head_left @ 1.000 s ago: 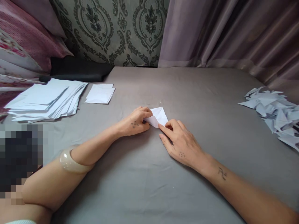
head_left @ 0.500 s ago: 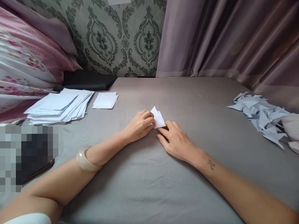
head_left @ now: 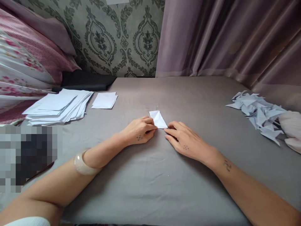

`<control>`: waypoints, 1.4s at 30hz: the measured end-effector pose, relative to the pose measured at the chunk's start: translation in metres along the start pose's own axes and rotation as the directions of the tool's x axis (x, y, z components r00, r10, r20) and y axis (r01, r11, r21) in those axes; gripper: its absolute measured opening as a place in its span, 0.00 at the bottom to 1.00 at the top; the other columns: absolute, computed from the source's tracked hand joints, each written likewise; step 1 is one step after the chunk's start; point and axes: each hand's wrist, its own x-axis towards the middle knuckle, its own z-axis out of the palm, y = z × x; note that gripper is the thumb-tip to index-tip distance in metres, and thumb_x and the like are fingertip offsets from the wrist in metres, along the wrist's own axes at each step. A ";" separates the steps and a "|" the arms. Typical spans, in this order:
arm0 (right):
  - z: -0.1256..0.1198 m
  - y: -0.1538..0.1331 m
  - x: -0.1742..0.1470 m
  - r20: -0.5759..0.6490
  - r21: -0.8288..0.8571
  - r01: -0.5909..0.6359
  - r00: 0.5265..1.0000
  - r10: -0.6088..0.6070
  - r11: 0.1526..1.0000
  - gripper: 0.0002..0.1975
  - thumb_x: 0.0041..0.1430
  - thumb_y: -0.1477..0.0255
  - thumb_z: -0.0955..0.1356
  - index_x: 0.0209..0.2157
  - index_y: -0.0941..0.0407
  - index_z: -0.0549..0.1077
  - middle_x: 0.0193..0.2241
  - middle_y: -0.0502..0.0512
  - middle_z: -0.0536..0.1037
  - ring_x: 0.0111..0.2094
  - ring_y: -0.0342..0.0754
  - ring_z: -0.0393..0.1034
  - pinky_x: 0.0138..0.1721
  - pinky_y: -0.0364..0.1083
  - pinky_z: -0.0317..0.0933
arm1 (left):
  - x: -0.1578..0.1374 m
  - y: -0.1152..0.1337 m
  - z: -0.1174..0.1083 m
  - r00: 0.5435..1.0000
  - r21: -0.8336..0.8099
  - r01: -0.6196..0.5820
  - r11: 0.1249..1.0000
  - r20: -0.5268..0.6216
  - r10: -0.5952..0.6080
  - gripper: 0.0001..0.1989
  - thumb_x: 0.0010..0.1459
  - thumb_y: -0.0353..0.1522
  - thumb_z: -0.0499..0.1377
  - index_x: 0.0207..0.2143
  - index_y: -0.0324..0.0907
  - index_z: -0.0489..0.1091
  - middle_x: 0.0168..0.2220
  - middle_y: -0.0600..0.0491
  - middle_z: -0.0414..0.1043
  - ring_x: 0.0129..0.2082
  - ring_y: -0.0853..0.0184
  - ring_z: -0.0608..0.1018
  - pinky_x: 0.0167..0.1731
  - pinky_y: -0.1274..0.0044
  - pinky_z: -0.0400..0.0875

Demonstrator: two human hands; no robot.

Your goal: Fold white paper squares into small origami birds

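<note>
Thumb and fingers stand apart on my right hand (head_left: 187, 138), while I cannot tell whether my left hand (head_left: 140, 130) clamps or merely presses. Near the middle of the grey cloth (head_left: 150, 182), the folded paper (head_left: 160, 121) lies between them, both touching it; I judge this a creasing step, calling next for firm pressure along its near edge.

I see patterned wallpaper (head_left: 124, 42) ahead, a purple curtain (head_left: 181, 34) to my right and floral fabric (head_left: 25, 72) to my left.
</note>
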 end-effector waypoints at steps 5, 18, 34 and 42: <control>-0.007 0.005 -0.001 0.050 -0.018 0.010 0.999 -0.009 1.000 0.14 0.65 0.70 0.60 0.44 0.52 0.75 0.45 0.56 0.72 0.44 0.50 0.67 0.44 0.50 0.64 | 0.000 0.001 -0.004 0.999 0.039 -0.025 0.999 0.029 0.024 0.16 0.63 0.32 0.50 0.44 0.42 0.77 0.37 0.48 0.74 0.36 0.65 0.72 0.32 0.76 0.68; -0.006 0.012 -0.003 0.011 -0.043 0.056 0.998 -0.055 0.998 0.13 0.63 0.72 0.61 0.44 0.50 0.75 0.44 0.55 0.73 0.41 0.50 0.68 0.38 0.49 0.64 | 0.003 0.001 -0.002 0.990 0.125 -0.101 0.987 0.112 0.087 0.20 0.67 0.38 0.45 0.53 0.47 0.70 0.36 0.47 0.66 0.35 0.64 0.67 0.37 0.72 0.64; 0.005 0.010 0.009 -0.177 0.104 0.013 0.984 0.005 0.994 0.13 0.64 0.75 0.60 0.40 0.54 0.75 0.40 0.55 0.76 0.42 0.49 0.69 0.43 0.49 0.64 | 0.007 0.007 0.001 0.989 0.179 -0.086 0.980 0.131 0.063 0.20 0.67 0.40 0.46 0.51 0.43 0.72 0.35 0.46 0.67 0.34 0.63 0.68 0.34 0.73 0.66; 0.020 -0.011 0.012 -0.126 0.014 0.095 0.988 -0.093 0.995 0.13 0.66 0.71 0.59 0.45 0.55 0.72 0.42 0.58 0.72 0.44 0.51 0.66 0.44 0.50 0.65 | -0.001 0.009 -0.002 0.997 0.136 -0.022 0.990 0.073 0.012 0.18 0.65 0.33 0.48 0.34 0.38 0.76 0.35 0.46 0.73 0.37 0.64 0.74 0.34 0.74 0.70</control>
